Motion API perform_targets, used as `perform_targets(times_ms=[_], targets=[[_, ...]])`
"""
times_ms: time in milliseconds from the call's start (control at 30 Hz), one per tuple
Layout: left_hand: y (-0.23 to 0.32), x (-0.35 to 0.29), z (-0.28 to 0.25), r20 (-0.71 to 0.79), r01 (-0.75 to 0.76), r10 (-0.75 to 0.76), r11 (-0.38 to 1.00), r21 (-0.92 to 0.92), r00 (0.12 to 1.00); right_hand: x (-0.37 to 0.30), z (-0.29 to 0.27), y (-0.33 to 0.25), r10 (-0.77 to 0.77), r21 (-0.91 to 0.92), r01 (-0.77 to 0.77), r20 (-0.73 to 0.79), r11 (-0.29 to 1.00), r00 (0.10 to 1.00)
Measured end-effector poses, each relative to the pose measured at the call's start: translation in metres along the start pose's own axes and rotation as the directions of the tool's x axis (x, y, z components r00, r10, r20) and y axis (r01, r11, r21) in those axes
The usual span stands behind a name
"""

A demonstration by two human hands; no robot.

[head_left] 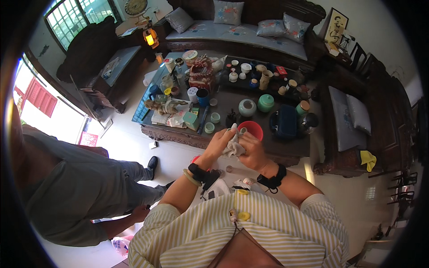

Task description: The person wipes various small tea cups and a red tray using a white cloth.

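Both my hands are together in front of me, above the table's near edge. My left hand is closed on a crumpled greyish-white cloth, part of which sticks up by the thumb. Against the cloth, my right hand is closed around what looks like a small teacup; only its pale rim shows above the fingers. Just beyond that hand is a red basin. Small pale green cups stand on the table to the left of my hands.
The dark wooden table is crowded with a white jar, a green lidded jar, a dark blue case, a kettle and a red basket. Another person stands at my left. Cushioned wooden benches surround the table.
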State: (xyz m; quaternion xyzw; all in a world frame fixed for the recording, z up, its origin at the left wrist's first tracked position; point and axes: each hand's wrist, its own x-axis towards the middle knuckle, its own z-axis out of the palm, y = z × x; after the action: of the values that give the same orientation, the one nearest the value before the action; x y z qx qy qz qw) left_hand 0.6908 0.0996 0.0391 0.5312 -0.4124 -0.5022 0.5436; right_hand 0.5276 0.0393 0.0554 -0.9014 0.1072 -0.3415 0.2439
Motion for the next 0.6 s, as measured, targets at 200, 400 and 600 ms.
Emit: perform_targets(times_ms=[200, 400, 600], targets=[[0.020, -0.001, -0.004, 0.236, 0.511, -0.454, 0.770, -0.381, 0.859, 0.000, -0.016, 0.012, -0.286, -0.185, 0.284, 0.013, 0.941, 0.958], [0.002, 0.002, 0.002, 0.097, 0.166, -0.144, 0.941, -0.295, 0.985, 0.006, -0.008, -0.010, -0.081, -0.134, 0.076, -0.037, 0.988, 0.996], [-0.003, 0.000, -0.014, 0.394, 0.465, -0.327, 0.820, -0.334, 0.859, 0.000, -0.018, 0.003, -0.211, -0.137, 0.211, 0.010, 0.968, 0.977]])
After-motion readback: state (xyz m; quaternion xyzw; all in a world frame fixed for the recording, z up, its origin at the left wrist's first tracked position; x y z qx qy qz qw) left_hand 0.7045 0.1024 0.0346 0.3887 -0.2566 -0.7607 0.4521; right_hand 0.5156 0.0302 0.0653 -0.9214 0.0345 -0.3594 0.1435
